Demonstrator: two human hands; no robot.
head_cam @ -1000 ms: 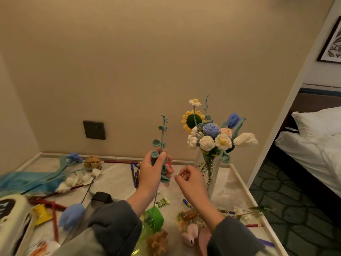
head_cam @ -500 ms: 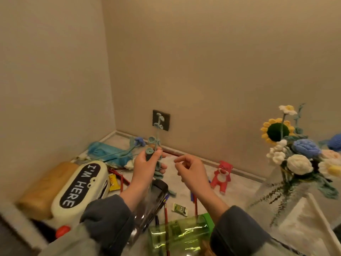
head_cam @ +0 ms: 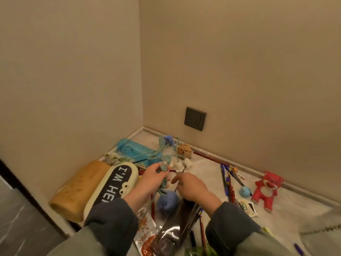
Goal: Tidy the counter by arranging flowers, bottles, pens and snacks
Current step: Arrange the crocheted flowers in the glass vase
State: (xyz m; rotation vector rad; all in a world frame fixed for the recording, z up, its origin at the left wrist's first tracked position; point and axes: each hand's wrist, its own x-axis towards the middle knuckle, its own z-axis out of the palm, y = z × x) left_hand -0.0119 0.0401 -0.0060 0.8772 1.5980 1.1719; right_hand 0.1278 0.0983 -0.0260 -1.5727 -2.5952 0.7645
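1. Head view: the left hand (head_cam: 153, 182) grips a teal crochet sprig (head_cam: 164, 167), fingers (head_cam: 158, 168) clamped round its stem, above the surface (head_cam: 206, 169) near the corner. The right hand (head_cam: 191, 187) hovers just beside it, index finger out, the others loosely curled, seemingly holding nothing.
2. Tidying looks far from done here. A blue crochet flower (head_cam: 167, 200), loose stems (head_cam: 147, 156), a snack packet (head_cam: 147, 231) and a dark bottle (head_cam: 177, 224) lie scattered, and pens (head_cam: 226, 180) are splayed beside a red bear toy (head_cam: 266, 189).
3. Writing: the cream pencil case (head_cam: 114, 183) reads "I'M HE", the rest hidden by a sleeve. The snack packet's print and the round green logo on a small sachet (head_cam: 247, 207) are too blurred to read.
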